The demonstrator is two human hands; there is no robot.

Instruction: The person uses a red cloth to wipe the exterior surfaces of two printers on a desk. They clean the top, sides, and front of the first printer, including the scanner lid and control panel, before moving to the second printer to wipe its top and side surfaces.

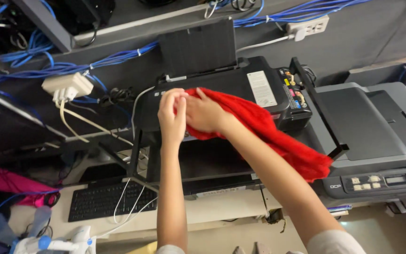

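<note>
Hands are meeting on top of a black printer [222,87], both working a red cloth [278,136]; the left hand [171,113] is curling its fingers narrowly over the cloth's near corner at the printer's front-left edge, pinching a fold of it, while the right hand [205,113] is lying flatter, palm down, pressing the cloth against the lid; the rest of the cloth is trailing away to the right under the right forearm, draping off the printer's front and hanging beside a larger grey printer [377,136]; the black printer's rear paper tray [198,47] is standing upright behind the hands, and a white label [261,88] on the lid is lying uncovered just beside the cloth; judging by where the cloth sits, the wiping seems to be at the left and middle of the lid, with the right end near the ink tanks [294,94], the tray and the sides apparently not yet reached, though no dust line is showing to confirm it; below, a black keyboard [104,200] is resting on a pale shelf, with white cables [128,202] crossing it; blue cables [71,66] and a white power strip [66,84] are running along the grey surface behind
</note>
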